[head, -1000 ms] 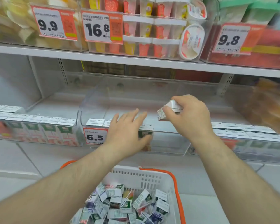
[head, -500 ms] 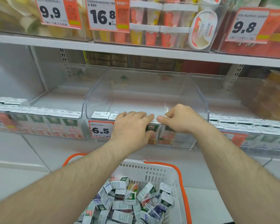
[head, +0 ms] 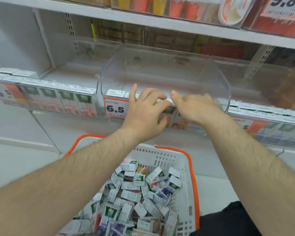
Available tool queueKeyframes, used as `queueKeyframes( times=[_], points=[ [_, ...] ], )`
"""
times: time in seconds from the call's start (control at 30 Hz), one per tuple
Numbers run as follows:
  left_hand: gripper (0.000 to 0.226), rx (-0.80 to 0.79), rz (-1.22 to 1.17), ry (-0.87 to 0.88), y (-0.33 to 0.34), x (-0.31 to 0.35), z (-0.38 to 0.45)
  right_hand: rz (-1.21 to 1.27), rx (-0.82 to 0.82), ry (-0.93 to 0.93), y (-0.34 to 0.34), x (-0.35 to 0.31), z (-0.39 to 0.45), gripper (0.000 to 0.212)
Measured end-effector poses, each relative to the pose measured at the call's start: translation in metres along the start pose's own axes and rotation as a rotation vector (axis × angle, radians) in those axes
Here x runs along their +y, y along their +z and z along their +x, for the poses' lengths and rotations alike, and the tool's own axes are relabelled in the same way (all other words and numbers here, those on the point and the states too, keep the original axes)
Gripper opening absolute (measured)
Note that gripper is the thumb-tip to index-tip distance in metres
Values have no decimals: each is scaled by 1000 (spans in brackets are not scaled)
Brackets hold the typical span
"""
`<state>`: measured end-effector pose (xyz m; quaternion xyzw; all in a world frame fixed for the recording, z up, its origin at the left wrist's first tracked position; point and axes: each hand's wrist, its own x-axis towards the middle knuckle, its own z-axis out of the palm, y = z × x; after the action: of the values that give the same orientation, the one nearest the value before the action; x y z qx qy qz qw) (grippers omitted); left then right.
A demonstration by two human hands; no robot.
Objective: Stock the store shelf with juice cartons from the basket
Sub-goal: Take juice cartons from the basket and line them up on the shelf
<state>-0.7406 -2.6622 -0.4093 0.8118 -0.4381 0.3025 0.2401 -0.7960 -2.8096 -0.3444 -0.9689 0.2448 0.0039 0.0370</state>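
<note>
**Inspector:** State the position of your hands.

**Me:** Both are at the front edge of the clear bin (head: 160, 68) in the middle of the shelf (head: 61, 72). My left hand (head: 144, 113) lies over the row of juice cartons (head: 179, 120) standing behind the bin's front wall. The fingers are spread and lightly bent, with the tips on the carton tops and the thumb in front of the bin wall. It holds nothing.

**Inspector:** And the right?

**Me:** My right hand (head: 194, 108) is just beside the left, thumb pointing toward it, palm down over the same row. It is blurred. The fingers look relaxed and nothing shows in its grip.

**Inspector:** Where does the stock stand?

**Me:** A few cartons stand upright along the bin's front, left of centre, behind the price tag (head: 115, 108) reading 6.5. The rest of that bin behind them shows bare. The neighbouring bin on the left (head: 58, 99) carries a full front row, and the one on the right (head: 271, 123) also holds cartons.

**Inspector:** And the supply?

**Me:** The white basket (head: 186, 160) with orange handles sits below my forearms, near the shelf. Loose cartons (head: 131, 196) lie heaped in it at all angles, most with green and white faces, some bluish.

**Inspector:** Above?

**Me:** The upper shelf (head: 177, 24) holds cups in clear trays, partly cropped.
</note>
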Motion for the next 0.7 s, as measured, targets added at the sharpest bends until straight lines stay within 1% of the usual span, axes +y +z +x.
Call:
queueKeyframes(
  times=[0.03,0.07,0.1,0.13,0.17,0.2,0.23,0.3,0.37,0.4,0.43,0.5,0.53,0.6,0.7],
  points=[
    [28,97,-26,25,0,-1,-8,-61,149,4,6,-2,-3,79],
    [25,147,-47,32,0,-3,-21,-65,347,-36,16,-6,-10,72],
    [23,159,-58,23,0,-5,-33,-11,536,-115,27,-12,-17,63],
    [22,135,-62,1,3,-9,-46,62,688,-221,40,-18,-25,53],
    [22,88,-57,-31,6,-14,-61,138,751,-328,55,-26,-33,44],
    [23,26,-56,-67,11,-20,-76,187,736,-423,70,-34,-40,36],
    [21,-41,-72,-108,17,-25,-91,209,680,-499,87,-39,-47,32],
    [18,-206,-135,-223,28,-35,-121,219,599,-589,118,-44,-53,26],
    [22,-411,-188,-330,37,-43,-145,220,535,-578,143,-38,-51,19],
    [24,-506,-200,-361,41,-46,-155,235,423,-537,153,-34,-49,17],
    [25,-582,-208,-379,45,-48,-163,256,265,-486,164,-28,-46,16],
    [28,-684,-228,-429,54,-51,-177,229,-82,-383,189,-18,-40,17],
    [29,-722,-235,-466,58,-52,-182,188,-220,-344,203,-12,-39,18],
    [30,-782,-238,-531,69,-56,-193,137,-406,-279,230,-1,-38,16],
    [31,-842,-201,-580,85,-65,-210,89,-560,-205,264,8,-40,13]
  ],
)
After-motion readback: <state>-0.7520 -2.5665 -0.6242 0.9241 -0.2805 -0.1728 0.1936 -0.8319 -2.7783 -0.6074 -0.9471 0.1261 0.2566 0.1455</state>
